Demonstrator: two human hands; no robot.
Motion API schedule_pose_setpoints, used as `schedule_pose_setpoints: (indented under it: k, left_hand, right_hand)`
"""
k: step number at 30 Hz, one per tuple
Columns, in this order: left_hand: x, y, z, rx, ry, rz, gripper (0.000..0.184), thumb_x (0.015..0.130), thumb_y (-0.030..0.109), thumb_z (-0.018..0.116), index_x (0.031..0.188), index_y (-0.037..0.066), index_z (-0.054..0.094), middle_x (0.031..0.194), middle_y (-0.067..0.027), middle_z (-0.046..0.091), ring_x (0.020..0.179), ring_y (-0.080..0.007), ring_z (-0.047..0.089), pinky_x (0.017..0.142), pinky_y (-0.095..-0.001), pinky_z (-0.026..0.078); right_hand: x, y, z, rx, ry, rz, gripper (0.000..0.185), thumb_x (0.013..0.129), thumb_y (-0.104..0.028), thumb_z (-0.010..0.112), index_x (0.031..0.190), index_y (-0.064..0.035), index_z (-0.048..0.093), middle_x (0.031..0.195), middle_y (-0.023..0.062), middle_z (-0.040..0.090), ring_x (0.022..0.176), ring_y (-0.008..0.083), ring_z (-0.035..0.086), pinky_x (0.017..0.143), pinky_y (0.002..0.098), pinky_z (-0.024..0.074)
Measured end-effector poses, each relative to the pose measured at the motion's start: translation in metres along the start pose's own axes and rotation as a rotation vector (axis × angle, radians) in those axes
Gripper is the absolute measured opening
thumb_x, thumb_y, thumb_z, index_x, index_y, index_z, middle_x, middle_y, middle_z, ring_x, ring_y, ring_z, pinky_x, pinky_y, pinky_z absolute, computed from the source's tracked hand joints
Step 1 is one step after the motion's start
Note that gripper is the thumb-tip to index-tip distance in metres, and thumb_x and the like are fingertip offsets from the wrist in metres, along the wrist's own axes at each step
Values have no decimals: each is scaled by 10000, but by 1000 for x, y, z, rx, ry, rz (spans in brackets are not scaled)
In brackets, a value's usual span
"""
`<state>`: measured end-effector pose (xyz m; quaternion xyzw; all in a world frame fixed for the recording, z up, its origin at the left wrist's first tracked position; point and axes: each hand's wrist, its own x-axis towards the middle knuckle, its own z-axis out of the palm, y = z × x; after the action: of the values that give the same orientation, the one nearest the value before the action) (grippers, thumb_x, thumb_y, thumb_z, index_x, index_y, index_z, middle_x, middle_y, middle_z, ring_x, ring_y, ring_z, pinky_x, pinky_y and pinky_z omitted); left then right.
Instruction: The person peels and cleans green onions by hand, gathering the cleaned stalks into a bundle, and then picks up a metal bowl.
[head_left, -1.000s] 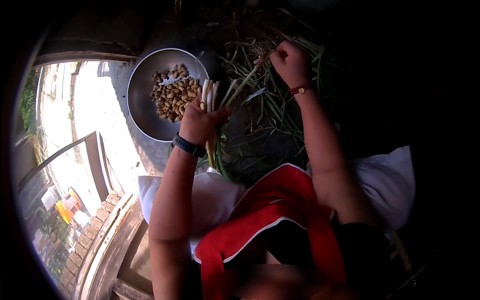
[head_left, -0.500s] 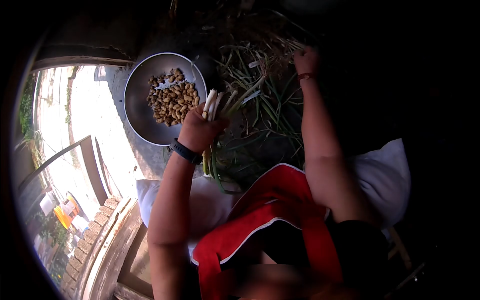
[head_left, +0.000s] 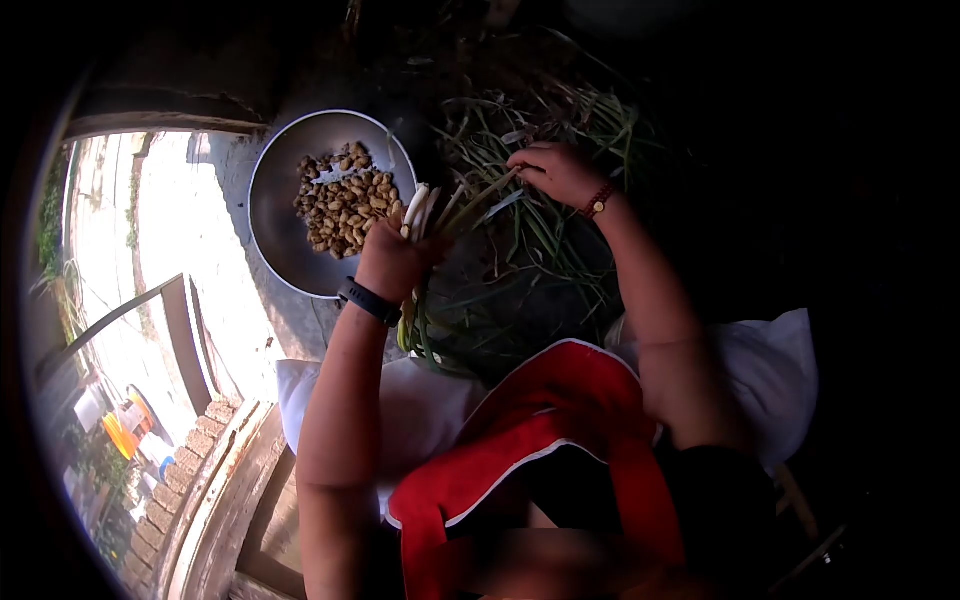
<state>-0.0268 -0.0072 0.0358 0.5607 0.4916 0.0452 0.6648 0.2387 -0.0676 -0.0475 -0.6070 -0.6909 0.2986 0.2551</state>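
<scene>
My left hand (head_left: 392, 262), with a dark watch at the wrist, is closed round a bunch of green onions (head_left: 420, 205). Their white ends point up and their green leaves hang below the fist. My right hand (head_left: 560, 172), a bracelet on its wrist, pinches the tip of one pale stalk (head_left: 490, 194) that slants out from the bunch. Under and around that hand lies a loose heap of green leaves and dry scraps (head_left: 545, 225) on the dark ground.
A wide metal bowl (head_left: 275, 235) holding peanuts in their shells (head_left: 350, 215) stands beside my left hand. Bright daylight falls on pavement (head_left: 225, 240) at the left. A red apron (head_left: 520, 425) and white cloth (head_left: 425, 390) cover my lap. The right side is too dark to make out.
My right hand has come from the far side of the heap toward the bunch and now pinches a stalk. The left hand keeps its hold nearly in place.
</scene>
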Motion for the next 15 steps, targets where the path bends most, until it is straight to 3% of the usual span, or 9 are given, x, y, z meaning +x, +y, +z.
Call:
schedule_pose_setpoints:
  k: [3,8,12,14,15]
  left_hand:
    - [0,-14,-1,25,8,-78,100,752,47,668,823,26,601,648,-13,589,566,-75,536,524,-240,447]
    - [-5,-8,1,260,218,95,98,759,99,663,743,8,629,599,-21,593,554,-56,532,526,-245,437]
    - [10,-25,11,35,87,50,94,775,89,642,779,-3,624,632,-19,607,579,-62,546,544,-242,451]
    - [2,-12,24,-145,56,49,87,780,83,632,800,-1,624,663,-21,617,591,-67,554,553,-238,458]
    - [4,-10,26,-265,-8,63,127,801,82,609,898,1,601,689,-11,614,613,-74,567,568,-233,465]
  right_hand:
    - [0,-2,-10,29,-54,39,151,785,-64,604,933,-42,630,890,84,614,788,250,607,680,318,487]
    - [19,-33,-17,-303,-157,-282,101,754,-80,571,846,-84,613,810,63,564,775,238,581,662,352,479]
    - [27,-88,-24,-530,-263,-564,56,731,-111,533,708,-87,577,780,47,559,763,210,588,630,324,482]
    - [22,-103,-32,-615,-324,-544,76,718,-133,552,728,-72,596,795,66,576,767,215,596,642,331,487]
    - [17,-108,-38,-639,-367,-490,84,714,-128,552,742,-66,601,805,78,583,767,222,598,649,336,488]
